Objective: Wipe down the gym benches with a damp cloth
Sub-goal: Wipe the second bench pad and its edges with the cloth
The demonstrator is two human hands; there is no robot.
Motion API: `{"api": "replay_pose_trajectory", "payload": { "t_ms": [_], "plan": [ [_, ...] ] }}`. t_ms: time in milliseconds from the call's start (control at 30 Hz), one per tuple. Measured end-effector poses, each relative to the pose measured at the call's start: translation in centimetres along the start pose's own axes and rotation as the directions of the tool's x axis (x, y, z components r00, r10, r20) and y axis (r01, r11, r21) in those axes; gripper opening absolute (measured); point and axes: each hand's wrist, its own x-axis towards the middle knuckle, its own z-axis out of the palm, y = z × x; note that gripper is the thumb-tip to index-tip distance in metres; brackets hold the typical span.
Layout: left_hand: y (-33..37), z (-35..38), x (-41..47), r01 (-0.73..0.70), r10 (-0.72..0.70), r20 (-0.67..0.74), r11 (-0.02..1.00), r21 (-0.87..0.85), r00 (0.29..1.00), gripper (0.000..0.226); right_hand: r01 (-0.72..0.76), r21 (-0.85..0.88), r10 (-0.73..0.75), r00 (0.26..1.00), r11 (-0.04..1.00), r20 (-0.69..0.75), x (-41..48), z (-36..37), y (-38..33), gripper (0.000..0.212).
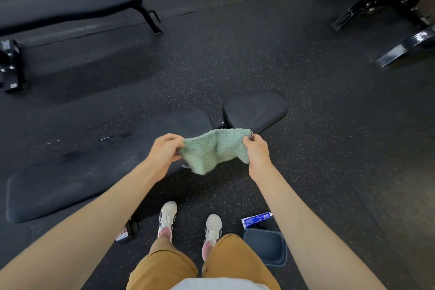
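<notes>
Cloth (215,150), green terry, pinched by left hand (164,149), right hand (257,152).

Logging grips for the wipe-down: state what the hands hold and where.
The green cloth: the left hand pinches its left edge, the right hand its right edge.

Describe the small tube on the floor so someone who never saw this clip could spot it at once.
Start at the long black bench before the person, then look down to the white right shoe. Just right of it lies the tube, beside a dark pad; it is the only blue-and-white thing near the feet.
</notes>
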Motion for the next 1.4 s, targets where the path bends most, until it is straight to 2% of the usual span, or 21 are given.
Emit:
{"api": "replay_pose_trajectory", "payload": {
  "t_ms": [100,133,167,200,233,300,333,433,567,633,700,767,833,900,967,1033,1100,1133,1267,1333,1400],
  "plan": [
    [0.6,-0.8,0.0,-0.048,0.049,-0.003,0.997,0.052,0.999,0.026,0.022,-0.141,-0.042,0.989,0.99,-0.14,0.6,-0.3,0.0,0.028],
    [1.0,-0.7,-0.3,-0.083,0.083,0.016,0.995,0.063,0.996,0.029,-0.057,-0.139,0.034,0.986,0.989,-0.164,0.8,-0.3,0.1,0.034],
    [1.4,-0.2,-0.6,-0.122,0.119,0.042,0.989,0.079,0.992,0.03,-0.192,-0.083,0.182,0.977,0.978,-0.114,0.8,0.0,0.3,0.043],
    [1.9,0.3,-1.0,-0.161,0.153,0.079,0.981,0.106,0.985,0.031,-0.359,0.033,0.358,0.933,0.933,0.019,0.4,0.4,0.5,0.053],
    [2.5,1.0,-1.6,-0.2,0.18,0.134,0.966,0.161,0.975,0.032,-0.524,0.17,0.49,0.847,0.834,0.207,-0.4,1.0,0.5,0.062],
    [3.3,2.2,-2.7,-0.3,0.201,0.297,0.892,0.338,0.933,0.03,-0.723,0.34,0.506,0.674,0.602,0.537,-1.9,2.5,0.7,0.074],
    [3.5,2.6,-3.2,-0.352,0.185,0.386,0.833,0.427,0.904,0.028,-0.75,0.347,0.459,0.633,0.562,0.624,-2.7,3.3,0.8,0.079],
    [3.7,2.0,-4.5,-0.411,0.029,0.578,0.733,0.543,0.816,0.022,-0.724,0.301,0.434,0.637,0.621,0.637,-3.3,4.9,1.4,0.067],
    [3.1,-0.4,-5.0,-0.318,-0.124,0.645,0.79,0.524,0.754,0.019,-0.629,0.1,0.473,0.67,0.771,0.573,-3.1,6.0,1.8,0.033],
    [2.9,-1.4,-5.2,-0.209,-0.245,0.649,0.816,0.539,0.72,0.021,-0.593,0.153,0.432,0.717,0.791,0.546,-3.1,6.4,1.8,0.023],
    [2.3,-2.4,-5.0,-0.126,-0.331,0.641,0.819,0.559,0.692,0.022,-0.568,0.232,0.388,0.755,0.79,0.528,-2.9,6.4,1.8,0.025],
    [1.8,-3.2,-5.0,-0.051,-0.316,0.576,0.846,0.531,0.754,0.025,-0.546,0.244,0.352,0.76,0.801,0.546,-3.4,6.2,1.5,0.032],
    [1.0,-3.4,-4.5,0.065,-0.247,0.356,0.89,0.451,0.901,0.042,-0.524,0.242,0.322,0.761,0.817,0.564,-3.4,5.8,1.2,0.034],
    [0.0,-3.5,-3.6,0.132,-0.209,0.173,0.917,0.375,0.963,0.055,-0.507,0.234,0.294,0.752,0.829,0.589,-3.4,5.5,0.7,0.03],
    [-1.0,-3.4,-3.1,0.151,-0.228,0.215,0.934,0.322,0.95,0.07,-0.489,0.224,0.267,0.742,0.843,0.615,-3.3,5.2,0.3,0.027],
    [-1.7,-3.2,-2.8,0.198,-0.261,0.359,0.959,0.202,0.896,0.083,-0.479,0.236,0.239,0.735,0.845,0.635,-3.2,5.0,0.0,0.028],
    [-2.1,-2.4,-3.2,0.254,-0.242,0.464,0.966,0.036,0.852,0.075,-0.461,0.224,0.224,0.73,0.859,0.646,-3.0,4.8,-0.1,0.031],
    [-2.2,-2.1,-3.2,0.256,-0.21,0.474,0.966,-0.033,0.855,0.069,-0.458,0.217,0.222,0.726,0.862,0.651,-3.0,4.8,0.0,0.032],
    [-2.4,-1.5,-3.0,0.175,-0.105,0.386,0.973,-0.149,0.916,0.044,-0.483,0.195,0.237,0.693,0.854,0.681,-2.9,4.4,0.0,0.034],
    [-2.3,-1.7,-2.7,0.183,-0.122,0.321,0.968,-0.169,0.939,0.029,-0.46,0.155,0.234,0.678,0.874,0.697,-2.8,4.3,0.2,0.036],
    [-2.2,-1.9,-2.5,0.184,-0.142,0.248,0.971,-0.155,0.958,0.025,-0.386,0.09,0.214,0.674,0.918,0.707,-2.7,4.2,0.3,0.051]
  ]
}}
